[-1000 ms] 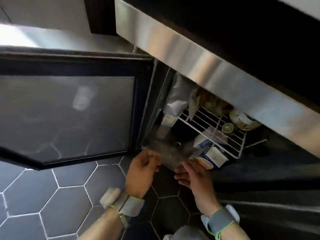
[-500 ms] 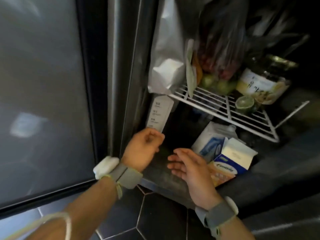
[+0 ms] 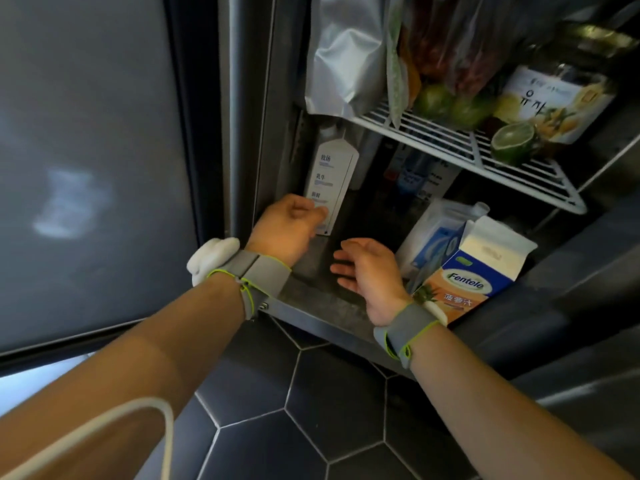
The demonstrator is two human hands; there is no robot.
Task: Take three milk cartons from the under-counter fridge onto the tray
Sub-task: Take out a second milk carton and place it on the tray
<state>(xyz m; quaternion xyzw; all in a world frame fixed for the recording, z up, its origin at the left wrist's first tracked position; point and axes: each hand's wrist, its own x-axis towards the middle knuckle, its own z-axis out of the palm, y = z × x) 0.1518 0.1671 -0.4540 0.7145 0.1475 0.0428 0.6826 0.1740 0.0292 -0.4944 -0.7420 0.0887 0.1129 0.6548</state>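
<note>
A tall white milk carton [image 3: 334, 174] with blue print stands upright at the left of the fridge's lower compartment. My left hand [image 3: 289, 226] is curled around its base, thumb pressed on the front. My right hand [image 3: 369, 268] hovers open just to the right, palm turned toward the carton, touching nothing. A white and blue carton [image 3: 434, 233] leans at the right of the compartment. In front of that one stands a blue and orange Fentele juice carton [image 3: 483, 268]. No tray is in view.
The wire shelf [image 3: 450, 147] above holds a silver pouch [image 3: 346, 53], bagged fruit, limes [image 3: 512, 142] and a labelled jar [image 3: 557, 98]. The open glass fridge door [image 3: 86, 168] fills the left. Dark hexagon floor tiles [image 3: 311, 410] lie below.
The view has dropped and moved in toward the lower compartment. My left hand has reached forward and closed on the white carton's base; my right hand followed and stays open.
</note>
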